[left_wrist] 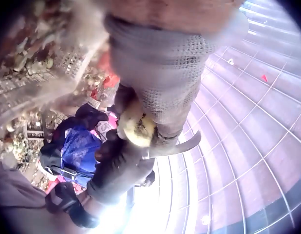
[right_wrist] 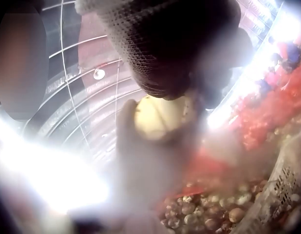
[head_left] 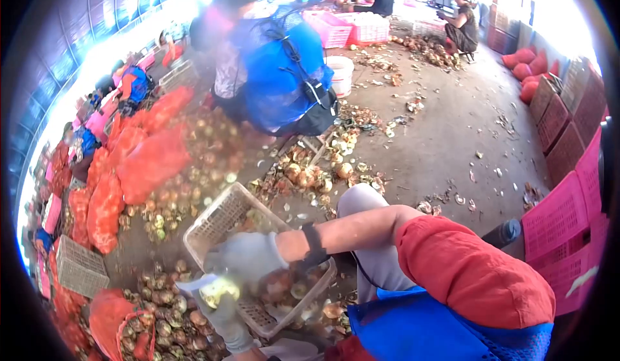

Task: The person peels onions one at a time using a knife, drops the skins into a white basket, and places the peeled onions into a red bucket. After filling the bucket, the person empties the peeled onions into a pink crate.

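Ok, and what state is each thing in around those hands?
Onion: pale, dark-marked, gripped in the left hand
Knife: blade bare, held in the right hand
Crate: open-topped, contents blurred
Loose onions: heaped on the floor
Near sack: open, onions showing
Bucket: upright, contents unclear
Peel: scattered

On the dull grey-brown floor (head_left: pixel 449 148), a pale rectangular lattice-sided plastic crate (head_left: pixel 214 222) stands beneath the grey-gloved fingers (head_left: pixel 225 261); brown-skinned round onions (head_left: pixel 163 309) heap just left of them, orange-red mesh sacks (head_left: pixel 106 212) farther left, papery tan peelings (head_left: pixel 349 128) scattered beyond.
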`<state>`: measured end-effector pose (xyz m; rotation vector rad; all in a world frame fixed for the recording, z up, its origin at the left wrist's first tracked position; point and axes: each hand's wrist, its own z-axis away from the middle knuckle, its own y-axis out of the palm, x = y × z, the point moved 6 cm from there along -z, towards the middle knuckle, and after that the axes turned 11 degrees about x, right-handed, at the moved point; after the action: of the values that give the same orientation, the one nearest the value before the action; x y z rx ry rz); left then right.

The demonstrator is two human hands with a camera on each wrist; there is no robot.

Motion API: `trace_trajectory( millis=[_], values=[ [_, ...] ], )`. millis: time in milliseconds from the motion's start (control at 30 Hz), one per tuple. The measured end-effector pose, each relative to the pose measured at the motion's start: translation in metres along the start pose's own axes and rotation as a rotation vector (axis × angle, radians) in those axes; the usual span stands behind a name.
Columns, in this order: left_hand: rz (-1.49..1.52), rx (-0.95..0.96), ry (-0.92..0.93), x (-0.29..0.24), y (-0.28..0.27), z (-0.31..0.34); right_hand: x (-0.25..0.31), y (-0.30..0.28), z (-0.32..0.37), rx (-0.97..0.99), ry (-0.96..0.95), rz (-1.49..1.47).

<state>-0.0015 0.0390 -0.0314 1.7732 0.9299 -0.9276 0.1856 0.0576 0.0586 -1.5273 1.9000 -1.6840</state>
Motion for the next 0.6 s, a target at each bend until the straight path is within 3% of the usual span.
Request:
trace_trajectory(
  millis=[67, 133, 167, 233, 267, 300, 333, 400, 467, 500, 533, 567, 600],
  values=[
    [0.054, 0.033, 0.012, -0.015, 0.019, -0.004, 0.013, -0.018, 0.002, -0.029, 0.004, 0.017],
    [-0.295, 0.076, -0.151, -0.01, 0.004, -0.008, 0.003, -0.022, 0.002, 0.051, 0.325, -0.421],
    [-0.287, 0.067, -0.146, -0.006, 0.001, -0.011, -0.006, -0.016, 0.001, 0.062, 0.324, -0.415],
    [-0.88, 0.063, 0.057, -0.024, 0.015, -0.02, -0.006, -0.026, -0.002, -0.202, 0.061, -0.453],
    [-1.184, 0.049, 0.139, -0.03, 0.023, -0.021, -0.009, -0.021, 0.0, -0.224, 0.031, -0.417],
    [-0.318, -0.002, -0.085, -0.012, 0.015, -0.021, -0.002, -0.027, 0.001, -0.232, -0.009, -0.403],
    [0.553, -0.095, -0.233, 0.01, 0.017, -0.017, -0.014, -0.008, -0.002, -0.131, 0.066, -0.216],
    [-0.081, -0.07, -0.093, 0.012, 0.015, -0.026, -0.001, -0.006, -0.004, 0.088, 0.231, -0.579],
    [0.191, -0.006, -0.177, -0.006, 0.049, -0.009, 0.024, -0.021, -0.011, 0.083, 0.021, -0.725],
    [0.205, 0.006, -0.07, -0.009, 0.054, -0.012, 0.005, -0.002, -0.015, 0.148, 0.008, -1.124],
    [0.22, 0.039, 0.04, -0.014, 0.054, -0.014, 0.015, -0.026, -0.01, 0.033, -0.05, -1.013],
    [0.242, 0.105, 0.0, -0.002, 0.032, -0.011, 0.01, -0.031, -0.014, 0.023, -0.083, -1.074],
    [0.297, 0.088, -0.075, -0.014, 0.035, -0.015, 0.001, -0.048, -0.011, -0.077, -0.065, -0.934]
  ],
)
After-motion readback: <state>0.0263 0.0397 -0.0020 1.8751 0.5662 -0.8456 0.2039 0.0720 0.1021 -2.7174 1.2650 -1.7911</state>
